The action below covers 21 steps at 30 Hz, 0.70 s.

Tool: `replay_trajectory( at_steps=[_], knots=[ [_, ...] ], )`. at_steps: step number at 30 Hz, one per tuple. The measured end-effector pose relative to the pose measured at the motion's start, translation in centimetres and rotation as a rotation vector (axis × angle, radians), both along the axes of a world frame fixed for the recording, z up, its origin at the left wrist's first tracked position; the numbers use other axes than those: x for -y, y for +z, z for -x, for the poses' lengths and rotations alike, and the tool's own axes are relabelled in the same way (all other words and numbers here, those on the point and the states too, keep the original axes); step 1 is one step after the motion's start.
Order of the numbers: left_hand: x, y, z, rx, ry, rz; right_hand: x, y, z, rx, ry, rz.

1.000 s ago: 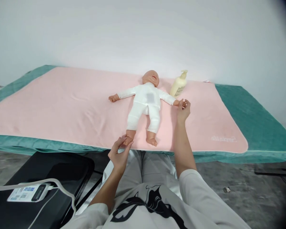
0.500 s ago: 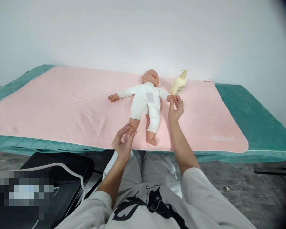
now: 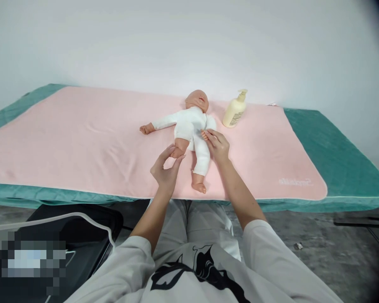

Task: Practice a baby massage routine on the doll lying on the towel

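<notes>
A baby doll (image 3: 192,120) with a white cloth body lies on its back on the pink mat (image 3: 255,168), its head toward the wall. My left hand (image 3: 167,168) grips the doll's foot on the left side, and that leg is bent up toward the belly. The doll's hand on the right side is pinched in my right hand (image 3: 217,145), its arm folded in across the body. The other leg lies straight toward me, and the other arm stretches out to the left on the mat.
Right of the doll's head stands a cream pump bottle (image 3: 234,111). Under the pink mat is a green cover (image 3: 341,155) on the table. A white wall (image 3: 164,46) rises behind. At lower left is a black surface (image 3: 82,235) with a pale cable (image 3: 72,214).
My right hand has brought the doll's arm inward from beside the bottle to over its body. My left hand has pushed the held foot up, bending the leg.
</notes>
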<state>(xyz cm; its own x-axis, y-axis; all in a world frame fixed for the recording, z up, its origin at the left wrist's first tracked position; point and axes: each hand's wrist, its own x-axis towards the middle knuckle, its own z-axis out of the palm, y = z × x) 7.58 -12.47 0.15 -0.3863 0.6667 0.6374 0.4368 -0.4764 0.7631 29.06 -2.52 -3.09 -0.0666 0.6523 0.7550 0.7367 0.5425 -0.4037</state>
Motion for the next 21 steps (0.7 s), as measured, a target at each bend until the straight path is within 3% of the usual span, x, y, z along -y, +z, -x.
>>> replay_trajectory(
  at_steps=[13,21],
  knots=[
    [0.5,-0.9,-0.1,0.014,-0.060,0.036,-0.1,0.1,-0.2,-0.084,-0.012,-0.029],
    [2.7,-2.1,1.2,-0.018,-0.058,0.084,-0.1,0.0,-1.7,-0.427,-0.127,-0.080]
  ],
)
